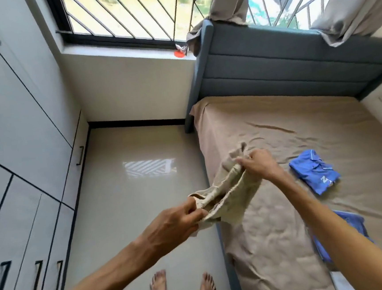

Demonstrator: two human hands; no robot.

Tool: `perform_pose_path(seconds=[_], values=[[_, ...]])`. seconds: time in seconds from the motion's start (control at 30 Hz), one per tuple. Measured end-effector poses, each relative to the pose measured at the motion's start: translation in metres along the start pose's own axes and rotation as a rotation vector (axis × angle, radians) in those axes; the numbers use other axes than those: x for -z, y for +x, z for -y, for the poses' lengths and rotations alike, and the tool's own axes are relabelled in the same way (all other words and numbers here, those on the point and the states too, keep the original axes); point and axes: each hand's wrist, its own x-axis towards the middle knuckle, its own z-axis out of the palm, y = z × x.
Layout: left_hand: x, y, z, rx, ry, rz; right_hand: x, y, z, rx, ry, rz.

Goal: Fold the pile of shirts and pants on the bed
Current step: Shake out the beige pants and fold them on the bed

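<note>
A beige pair of pants (229,189) hangs in the air over the left edge of the bed (286,240). My left hand (171,225) grips its near end above the floor. My right hand (260,164) pinches the far end above the tan sheet. A folded blue shirt (313,171) lies on the bed to the right of my right hand. Another blue garment (341,235), rumpled, lies nearer on the bed, partly hidden behind my right forearm.
A grey headboard (294,66) stands at the far end of the bed under a barred window (127,14) with curtains. White wardrobe doors (13,160) line the left side. Glossy floor (131,184) runs between wardrobe and bed; my bare feet show at the bottom.
</note>
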Motion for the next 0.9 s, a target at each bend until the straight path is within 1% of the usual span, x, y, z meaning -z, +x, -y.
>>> perform_pose_path(seconds=[0.03, 0.1, 0.13, 0.2, 0.27, 0.37, 0.43, 0.57, 0.67, 0.73, 0.83, 0.87, 0.9], values=[[-0.004, -0.006, -0.001, -0.003, 0.001, -0.007, 0.001, 0.0, -0.003, -0.049, 0.226, 0.008], [-0.014, -0.015, -0.007, -0.024, 0.019, -0.003, 0.001, -0.004, -0.009, -0.153, 0.784, 0.125], [-0.02, -0.018, -0.011, -0.034, 0.018, 0.0, 0.002, -0.008, -0.009, -0.158, 0.996, 0.152], [-0.032, -0.02, -0.018, -0.04, 0.011, 0.004, 0.006, -0.012, -0.005, -0.146, 1.224, 0.135], [-0.043, -0.016, -0.027, -0.032, -0.01, 0.009, 0.012, -0.01, -0.001, -0.166, 1.313, 0.084], [-0.053, -0.011, -0.044, -0.023, -0.048, 0.014, 0.022, -0.003, 0.0, -0.202, 1.331, 0.031], [-0.061, -0.01, -0.058, -0.032, -0.038, 0.017, 0.027, 0.0, -0.003, -0.201, 1.279, 0.001], [-0.076, -0.003, -0.075, -0.018, 0.024, -0.012, 0.035, 0.0, -0.01, -0.15, 1.003, -0.126], [-0.084, 0.002, -0.08, -0.004, 0.085, -0.034, 0.044, 0.005, -0.013, -0.141, 0.833, -0.141], [-0.089, 0.002, -0.079, 0.057, 0.079, -0.046, 0.053, 0.007, -0.015, -0.162, 0.732, -0.097], [-0.096, 0.0, -0.074, 0.235, 0.049, -0.039, 0.067, 0.009, -0.024, -0.155, 0.606, -0.009], [-0.099, -0.002, -0.071, 0.293, 0.046, -0.046, 0.067, 0.01, -0.03, -0.16, 0.56, -0.013], [-0.099, 0.0, -0.064, 0.325, 0.032, -0.055, 0.067, 0.012, -0.034, -0.171, 0.507, -0.06]])
